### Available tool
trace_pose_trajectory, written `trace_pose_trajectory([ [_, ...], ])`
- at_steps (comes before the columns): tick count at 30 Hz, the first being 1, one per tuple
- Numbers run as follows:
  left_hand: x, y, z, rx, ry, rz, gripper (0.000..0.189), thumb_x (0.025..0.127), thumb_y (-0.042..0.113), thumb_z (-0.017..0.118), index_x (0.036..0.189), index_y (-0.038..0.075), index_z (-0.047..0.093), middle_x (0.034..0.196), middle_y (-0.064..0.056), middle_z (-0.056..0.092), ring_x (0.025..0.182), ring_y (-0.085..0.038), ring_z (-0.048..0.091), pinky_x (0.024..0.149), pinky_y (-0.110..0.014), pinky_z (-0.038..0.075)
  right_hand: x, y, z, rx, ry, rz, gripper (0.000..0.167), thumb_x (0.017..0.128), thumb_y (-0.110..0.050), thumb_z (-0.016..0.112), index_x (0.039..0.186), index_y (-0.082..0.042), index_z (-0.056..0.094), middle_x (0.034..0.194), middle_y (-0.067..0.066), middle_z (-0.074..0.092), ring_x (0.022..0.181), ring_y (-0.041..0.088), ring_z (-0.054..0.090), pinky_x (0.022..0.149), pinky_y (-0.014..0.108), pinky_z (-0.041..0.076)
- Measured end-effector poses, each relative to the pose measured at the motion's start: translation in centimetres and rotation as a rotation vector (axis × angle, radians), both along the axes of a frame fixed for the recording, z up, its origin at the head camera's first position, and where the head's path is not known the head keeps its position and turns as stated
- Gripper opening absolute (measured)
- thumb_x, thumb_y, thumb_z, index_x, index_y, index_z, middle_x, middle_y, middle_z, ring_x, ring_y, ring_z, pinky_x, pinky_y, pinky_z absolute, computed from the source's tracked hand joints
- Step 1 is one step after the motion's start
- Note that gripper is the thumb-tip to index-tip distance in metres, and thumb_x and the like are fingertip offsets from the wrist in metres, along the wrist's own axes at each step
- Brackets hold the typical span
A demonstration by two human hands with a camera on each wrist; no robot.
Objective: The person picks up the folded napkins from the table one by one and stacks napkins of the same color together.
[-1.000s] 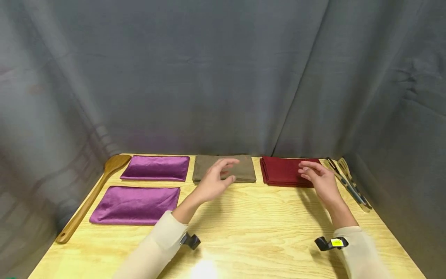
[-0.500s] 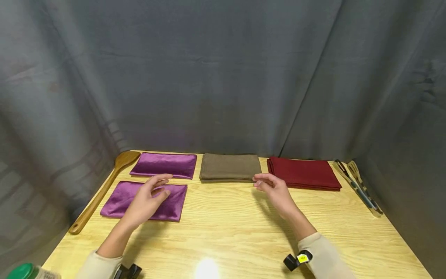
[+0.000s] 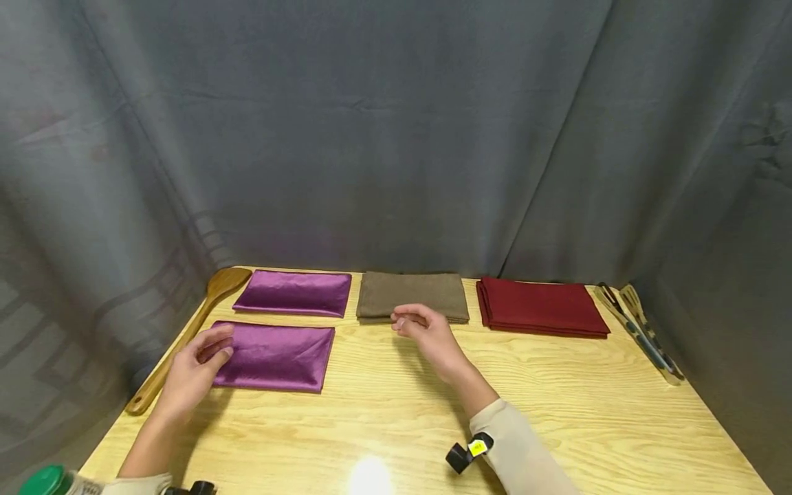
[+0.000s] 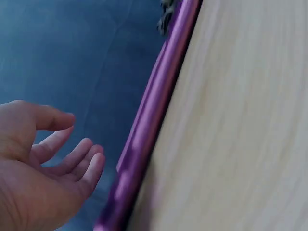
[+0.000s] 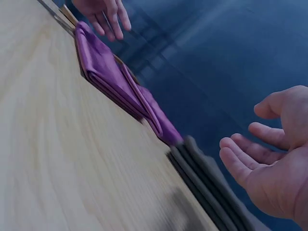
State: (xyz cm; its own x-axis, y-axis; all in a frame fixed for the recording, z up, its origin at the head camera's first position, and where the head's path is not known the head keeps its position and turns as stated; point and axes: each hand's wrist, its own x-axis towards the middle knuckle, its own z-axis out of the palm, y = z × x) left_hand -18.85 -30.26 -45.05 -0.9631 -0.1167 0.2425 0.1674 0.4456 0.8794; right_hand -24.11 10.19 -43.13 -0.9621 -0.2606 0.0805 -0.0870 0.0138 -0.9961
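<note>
One green-lidded container (image 3: pixel 46 481) shows partly at the lower left corner. Next, a wooden spoon (image 3: pixel 213 292) lies along the left edge of the table (image 3: pixel 588 412), bowl end far. The left hand (image 3: pixel 196 364) hangs over the left end of the near purple cloth (image 3: pixel 272 356), fingers loosely bent, thumb apart, holding nothing. Just behind that folded cloth lies the far purple cloth (image 3: pixel 293 293). Right of it, the folded brown cloth (image 3: pixel 408 289) lies along the back edge; the right hand (image 3: pixel 427 337) hangs at its front edge, fingers gently curved and thumb apart, grasping nothing. Farther right come a folded red cloth (image 3: pixel 544 306) and slotted utensils (image 3: pixel 640 338), lying side by side at the right edge.
</note>
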Motion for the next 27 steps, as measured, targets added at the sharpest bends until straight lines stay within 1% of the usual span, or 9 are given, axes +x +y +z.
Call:
trace_pose_trajectory([
  [5,-0.2,-1.7,-1.0,0.036,-0.043,0.096,0.041,0.103,0.005,0.059,0.139,-0.012,0.051,0.106,0.040,0.055,0.102,0.020,0.054,0.084,-0.002,0.046,0.2,-3.0,-0.4,-0.014,-0.022,0.033,0.036,0.102,-0.004,0.054,0.137,0.009,0.057,0.135,0.034,0.059,0.116,0.037,0.066,0.106,0.055,0.051],
  [10,-0.2,-2.2,-1.1,0.048,-0.114,0.200,0.042,0.102,0.008,0.061,0.140,-0.007,0.054,0.104,0.036,0.057,0.098,0.020,0.054,0.080,-0.003,0.047,0.4,-5.8,-1.4,-0.020,-0.036,0.078,0.037,0.100,-0.001,0.053,0.135,0.011,0.056,0.134,0.035,0.059,0.112,0.031,0.067,0.105,0.048,0.054],
  [12,-0.2,-2.2,-1.0,0.034,-0.147,0.252,0.042,0.101,0.011,0.062,0.141,-0.003,0.056,0.109,0.029,0.060,0.091,0.017,0.052,0.073,-0.005,0.046,0.5,-6.8,-1.8,-0.027,-0.048,0.099,0.037,0.100,-0.001,0.053,0.134,0.013,0.055,0.133,0.036,0.059,0.112,0.031,0.068,0.104,0.046,0.055],
  [14,-0.2,-2.2,-0.9,0.015,-0.184,0.285,0.043,0.101,0.013,0.062,0.142,0.000,0.056,0.122,0.014,0.063,0.089,0.012,0.050,0.069,-0.007,0.045,0.5,-7.7,-2.2,-0.028,-0.060,0.110,0.039,0.099,-0.001,0.053,0.134,0.014,0.055,0.130,0.035,0.060,0.108,0.027,0.068,0.103,0.043,0.056],
  [17,-0.3,-2.1,-1.0,-0.015,-0.229,0.275,0.046,0.102,0.014,0.060,0.145,0.001,0.054,0.144,-0.013,0.057,0.103,0.000,0.054,0.070,-0.004,0.041,0.6,-8.8,-2.8,-0.025,-0.081,0.104,0.039,0.095,-0.001,0.055,0.132,0.013,0.057,0.124,0.033,0.062,0.101,0.022,0.068,0.098,0.038,0.058],
  [20,-0.4,-2.0,-1.3,-0.029,-0.260,0.216,0.049,0.104,0.014,0.057,0.149,-0.002,0.048,0.151,-0.025,0.050,0.118,0.002,0.048,0.079,0.000,0.039,0.7,-9.5,-3.4,-0.010,-0.082,0.091,0.040,0.090,0.001,0.057,0.129,0.013,0.059,0.116,0.032,0.066,0.093,0.017,0.066,0.087,0.030,0.059],
  [22,-0.3,-1.9,-1.4,-0.041,-0.273,0.206,0.049,0.104,0.015,0.058,0.149,-0.001,0.048,0.148,-0.026,0.051,0.107,0.006,0.047,0.076,-0.003,0.041,0.8,-9.9,-3.6,-0.008,-0.093,0.092,0.041,0.089,0.002,0.058,0.128,0.013,0.060,0.114,0.030,0.067,0.091,0.016,0.066,0.085,0.027,0.059],
  [25,-0.2,-2.1,-1.3,-0.050,-0.285,0.235,0.048,0.103,0.016,0.058,0.148,0.001,0.050,0.145,-0.025,0.052,0.090,0.009,0.047,0.066,-0.015,0.047,1.0,-10.3,-3.8,-0.031,-0.121,0.102,0.039,0.091,0.001,0.058,0.128,0.013,0.059,0.116,0.029,0.065,0.094,0.017,0.066,0.089,0.032,0.060],
  [27,-0.1,-2.2,-1.2,-0.059,-0.298,0.254,0.047,0.103,0.017,0.058,0.148,0.003,0.050,0.147,-0.024,0.052,0.089,0.006,0.048,0.062,-0.021,0.049,1.1,-10.6,-3.8,-0.053,-0.141,0.103,0.038,0.093,0.001,0.058,0.128,0.013,0.059,0.118,0.029,0.064,0.096,0.018,0.066,0.092,0.037,0.061],
])
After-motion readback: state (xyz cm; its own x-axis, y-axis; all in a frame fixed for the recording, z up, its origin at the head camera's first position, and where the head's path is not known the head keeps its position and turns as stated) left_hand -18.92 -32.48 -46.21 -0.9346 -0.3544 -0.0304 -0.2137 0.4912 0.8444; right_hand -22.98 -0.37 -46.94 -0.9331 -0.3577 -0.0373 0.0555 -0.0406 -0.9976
